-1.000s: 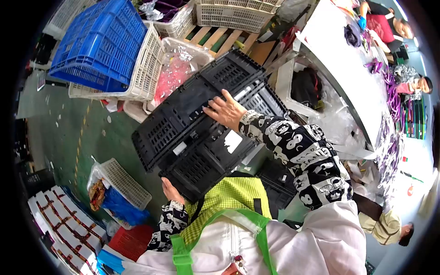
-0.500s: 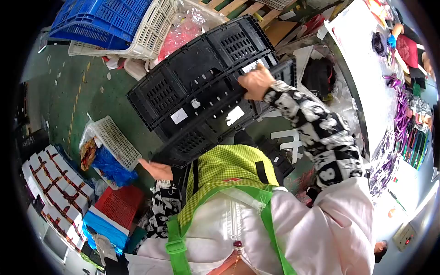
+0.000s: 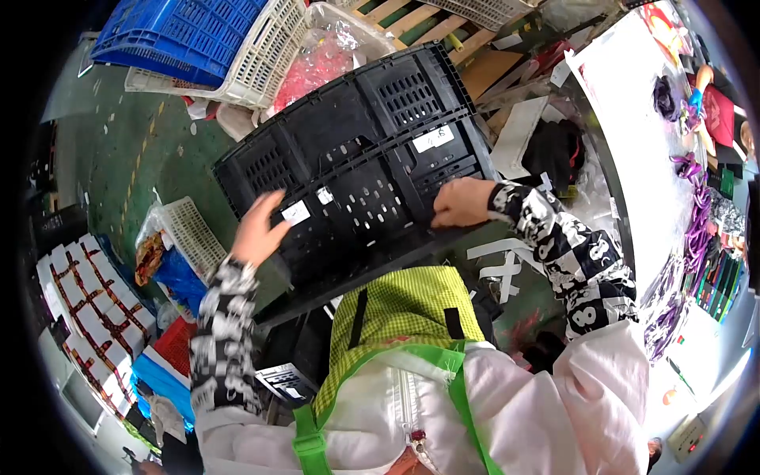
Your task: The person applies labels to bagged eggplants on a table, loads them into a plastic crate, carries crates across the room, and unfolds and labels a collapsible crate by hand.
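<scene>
A black plastic folding crate [image 3: 340, 119] lies tilted before me, its perforated panels spread and a near panel edge raised toward my apron. My right hand [image 3: 462, 203] has its fingers curled over the near edge of the crate at the right. At the crate's left side is my left hand [image 3: 260, 229], thumb and fingers apart, over the panel near a white label [image 3: 296, 213]. Another white label [image 3: 433, 139] sits on the upper right panel. A yellow-green checked apron [image 3: 408, 305] covers my front.
Blue crate [image 3: 186, 36] and white crate [image 3: 257, 63] stand upper left. A white worktable [image 3: 625, 103] runs along the right, with people beyond it. White basket [image 3: 194, 237] and strapped white boxes [image 3: 99, 305] are at left. White strips lie on the floor.
The crate's panels have opened out, with the near panel swung toward me. My left hand has moved from the lower left corner up over the crate. My right hand has shifted right and down.
</scene>
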